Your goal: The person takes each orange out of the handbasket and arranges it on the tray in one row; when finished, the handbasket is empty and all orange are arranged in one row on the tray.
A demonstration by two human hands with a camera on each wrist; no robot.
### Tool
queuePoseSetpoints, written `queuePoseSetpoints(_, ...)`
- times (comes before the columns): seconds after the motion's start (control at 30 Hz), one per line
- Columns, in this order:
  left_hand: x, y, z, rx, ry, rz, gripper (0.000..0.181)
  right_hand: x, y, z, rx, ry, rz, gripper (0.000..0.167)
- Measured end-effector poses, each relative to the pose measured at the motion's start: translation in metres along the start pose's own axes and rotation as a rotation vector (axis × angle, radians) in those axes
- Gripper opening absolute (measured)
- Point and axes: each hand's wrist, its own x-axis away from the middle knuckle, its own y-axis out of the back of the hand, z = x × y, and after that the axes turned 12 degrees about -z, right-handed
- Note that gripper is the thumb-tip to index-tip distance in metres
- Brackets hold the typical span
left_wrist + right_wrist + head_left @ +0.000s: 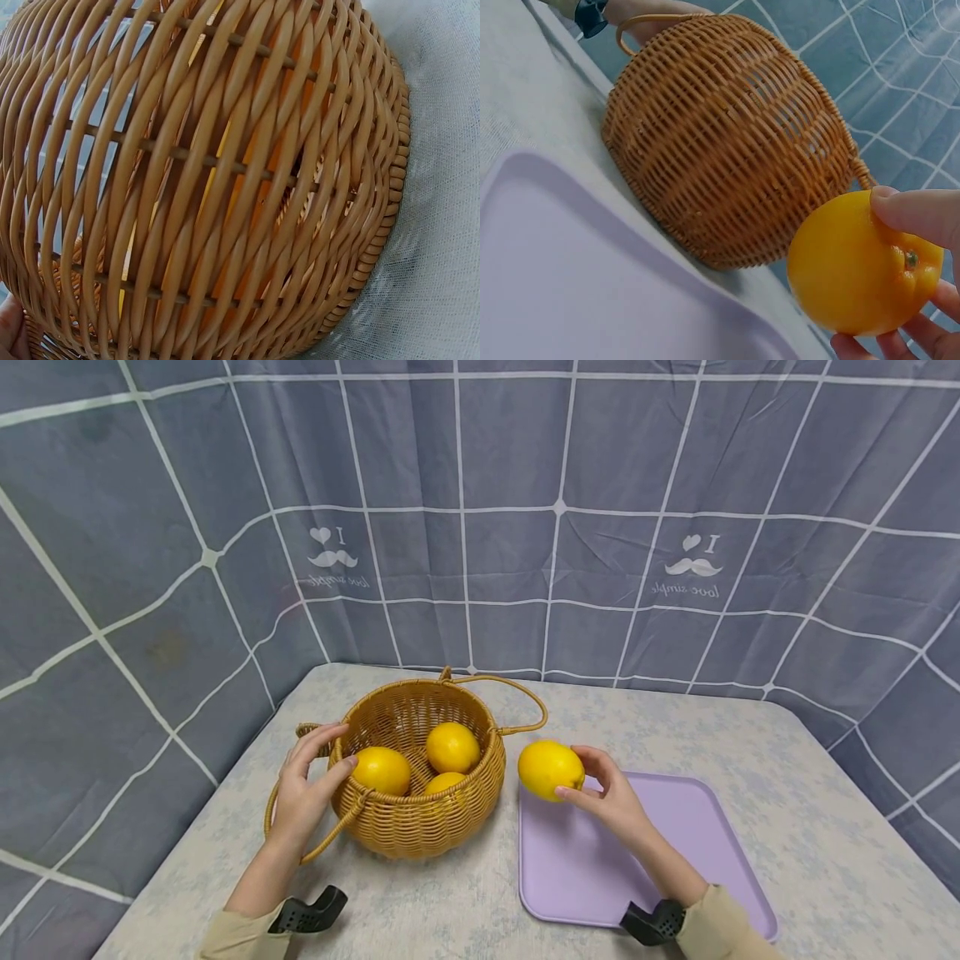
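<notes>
A round wicker basket (420, 831) stands upright on the left of the table with several yellow lemons inside, one lemon (453, 747) towards its back. My left hand (306, 789) grips the basket's left rim, its thumb close to another lemon (382, 770). In the left wrist view the woven wall (210, 180) hides most of that hand; only a bit of finger shows at the lower left. My right hand (611, 797) pinches a lemon (550, 770) between thumb and fingers, above the tray's back left corner and right of the basket. Its stem end (910, 259) faces the palm.
A flat lilac tray (600, 877) lies right of the basket. The basket's loop handles (525, 693) lean outward on both sides. Behind the pale patterned table (420, 918) hangs a grey-blue curtain (510, 560) with white grid lines.
</notes>
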Motion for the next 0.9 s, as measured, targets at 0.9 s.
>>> queuePoseSetpoints(0.9,0.0,0.0,-0.001,0.001,-0.002,0.001,0.045,0.004,-0.007,-0.02,0.134,-0.029,0.075,0.072)
